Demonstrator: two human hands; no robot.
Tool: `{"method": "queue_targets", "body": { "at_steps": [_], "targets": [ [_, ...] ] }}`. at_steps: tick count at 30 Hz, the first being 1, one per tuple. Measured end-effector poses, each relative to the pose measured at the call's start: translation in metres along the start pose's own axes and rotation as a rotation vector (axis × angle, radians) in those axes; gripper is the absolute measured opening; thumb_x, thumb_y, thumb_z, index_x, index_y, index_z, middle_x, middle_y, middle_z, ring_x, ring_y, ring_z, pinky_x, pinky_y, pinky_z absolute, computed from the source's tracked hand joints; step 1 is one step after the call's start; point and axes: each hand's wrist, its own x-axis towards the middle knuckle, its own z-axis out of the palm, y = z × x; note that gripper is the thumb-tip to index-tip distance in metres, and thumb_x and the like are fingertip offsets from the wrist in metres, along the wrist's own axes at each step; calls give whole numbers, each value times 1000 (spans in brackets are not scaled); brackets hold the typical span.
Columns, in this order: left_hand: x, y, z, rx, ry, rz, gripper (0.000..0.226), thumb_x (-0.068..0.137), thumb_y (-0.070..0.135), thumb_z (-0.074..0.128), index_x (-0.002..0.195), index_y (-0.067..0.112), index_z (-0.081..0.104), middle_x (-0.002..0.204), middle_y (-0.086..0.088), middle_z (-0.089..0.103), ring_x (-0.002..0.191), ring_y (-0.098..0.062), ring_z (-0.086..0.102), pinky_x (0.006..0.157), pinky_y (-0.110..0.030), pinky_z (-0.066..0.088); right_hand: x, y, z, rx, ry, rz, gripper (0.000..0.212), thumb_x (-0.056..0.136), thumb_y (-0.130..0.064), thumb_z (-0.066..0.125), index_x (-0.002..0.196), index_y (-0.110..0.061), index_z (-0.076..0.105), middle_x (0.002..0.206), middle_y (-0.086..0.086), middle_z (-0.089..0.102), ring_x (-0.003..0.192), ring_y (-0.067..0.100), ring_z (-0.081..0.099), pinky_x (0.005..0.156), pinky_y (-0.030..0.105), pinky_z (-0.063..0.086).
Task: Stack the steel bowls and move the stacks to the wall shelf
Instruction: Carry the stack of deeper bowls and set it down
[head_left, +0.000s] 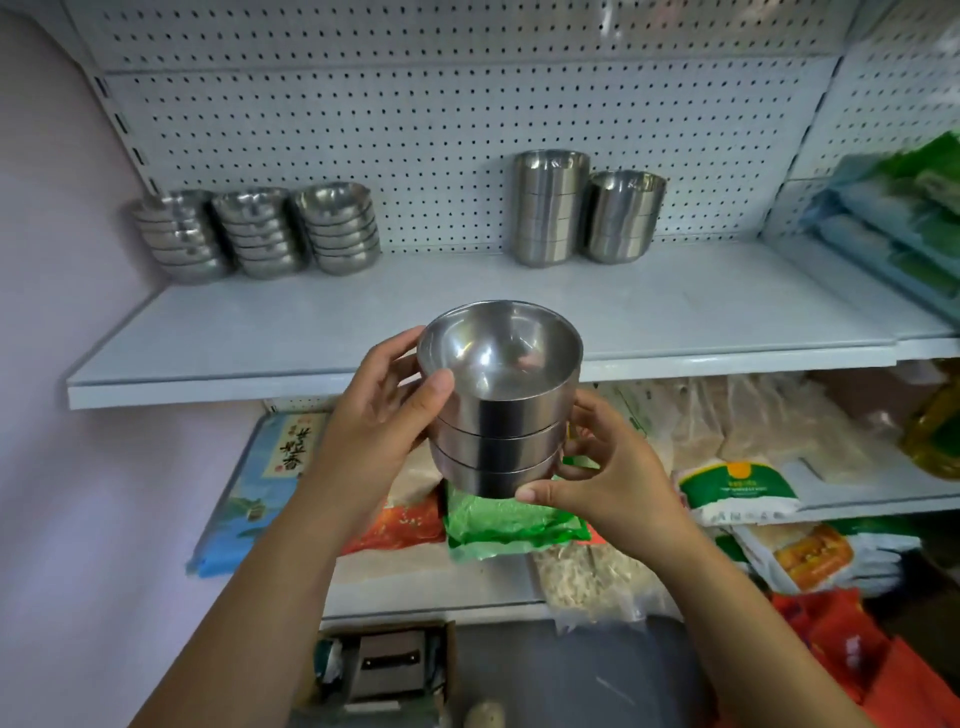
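I hold a stack of three steel bowls (501, 410) in front of the white wall shelf (363, 327), just below its front edge. My left hand (384, 410) grips the stack's left side with the thumb on the top bowl's rim. My right hand (602, 467) grips the lower right side, thumb against the bottom bowl. Two stacks of matching round steel bowls, a taller one (550, 208) and a shorter one (623, 215), stand on the shelf at the back right of centre.
Three stacks of squarish steel dishes (257, 231) sit at the shelf's back left. Perforated back panel (415, 119) behind. Bagged goods (511, 525) fill the lower shelves, and green and blue packs (898, 218) lie at the right. A pink wall (62, 312) bounds the left.
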Motion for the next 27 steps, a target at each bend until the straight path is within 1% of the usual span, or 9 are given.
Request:
{"method": "queue_targets", "body": {
  "at_steps": [2,5,9,14,16,19,22,24,27],
  "targets": [
    [32,-5,12,-4,-28,-16,58,76,49,77,131,37,63,129,9,68,121,-10,65,95,-40,54,21,6,-14,3,48,-6,95,54,-6,101,134,-33,57,127,-15,67,107,23,69,88,33,61],
    [85,-12,35,-3,-96,-5,43,87,45,73,128,38,64,123,16,69,116,-3,65,98,-45,54,53,10,-39,-12,127,-16,95,54,-3,100,131,-35,56,124,-16,67,107,25,70,86,31,62],
    [155,-16,70,-9,-228,-13,55,82,44,68,136,34,60,118,19,69,114,0,65,104,-49,52,91,12,-76,-42,266,-12,95,56,-4,100,134,-33,54,130,-12,64,109,21,69,85,27,60],
    [231,-26,115,17,-459,-22,48,86,46,74,133,44,60,131,15,66,122,-4,63,107,-52,49,115,21,-114,-58,443,12,99,57,-7,100,140,-31,52,134,-12,62,116,17,66,92,31,61],
    [254,-29,135,36,-541,-35,55,85,47,75,137,40,58,131,14,67,121,-5,64,106,-52,50,120,26,-127,-74,503,19,97,58,-11,100,139,-34,52,133,-16,62,115,15,67,91,30,60],
    [286,-34,163,52,-649,-71,55,84,44,75,136,35,60,127,15,68,123,-7,63,104,-54,52,127,34,-144,-80,588,40,94,57,-13,100,134,-42,53,126,-27,62,110,10,67,86,26,60],
    [314,-42,190,64,-704,-107,53,83,49,76,133,36,62,130,9,66,129,-16,59,102,-56,53,139,45,-165,-100,640,52,95,56,-17,101,133,-44,53,124,-30,62,108,10,67,85,29,61],
    [327,-50,208,65,-712,-110,58,77,55,76,130,37,63,126,7,67,129,-19,59,101,-56,53,149,53,-181,-110,654,65,95,57,-17,101,132,-47,52,123,-29,62,108,10,66,82,27,60],
    [340,-62,234,76,-682,-96,64,70,56,78,130,38,62,120,10,69,119,-12,64,102,-56,53,168,67,-208,-125,642,78,96,56,-20,102,133,-47,51,130,-22,61,112,15,65,82,28,60]
  ]
}}
